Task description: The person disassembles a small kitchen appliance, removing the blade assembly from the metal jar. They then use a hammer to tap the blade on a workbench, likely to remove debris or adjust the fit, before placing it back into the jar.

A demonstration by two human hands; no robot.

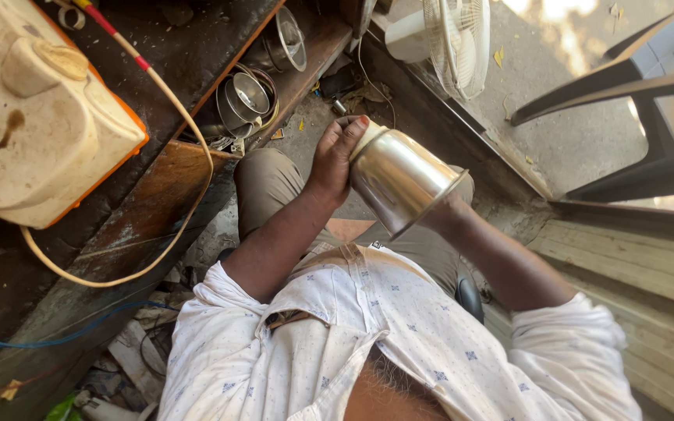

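A shiny steel jar (399, 178) is held tilted above my lap, its open rim facing down to the right. My left hand (335, 156) grips its closed, pale-capped end from the left. My right hand (448, 212) sits at the rim on the right side, mostly hidden behind the jar, and appears to hold it there. Both forearms come out of the rolled sleeves of a white patterned shirt (399, 335).
A cream and orange appliance (40, 109) sits on a dark wooden bench at left, with a cream cable (189, 132) looping off it. Several steel vessels (251, 97) lie below the bench. A white fan (458, 43), a plastic chair (665, 93) and wooden boards (641, 265) are at right.
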